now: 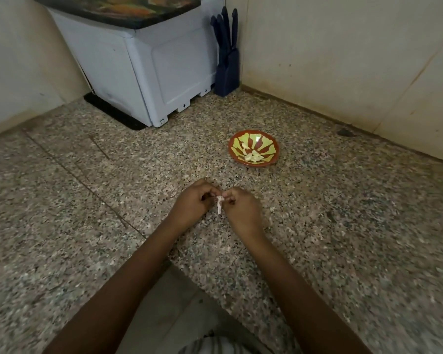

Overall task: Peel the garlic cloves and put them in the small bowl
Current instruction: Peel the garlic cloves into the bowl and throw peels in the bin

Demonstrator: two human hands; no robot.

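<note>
A small garlic clove (220,199) with a strip of pale skin hanging from it sits between my two hands, low over the speckled granite counter (113,200). My left hand (193,204) pinches it from the left and my right hand (242,209) pinches it from the right, fingers curled. Most of the clove is hidden by the fingertips. Beyond the hands to the right stands the small red and yellow bowl (271,141), with several peeled cloves (252,155) lying in it.
A white appliance (149,65) on a black mat fills the back left corner. A dark blue knife block (226,60) stands beside it against the wall. Tiled walls close the counter at back and right. The counter's front edge runs near my body.
</note>
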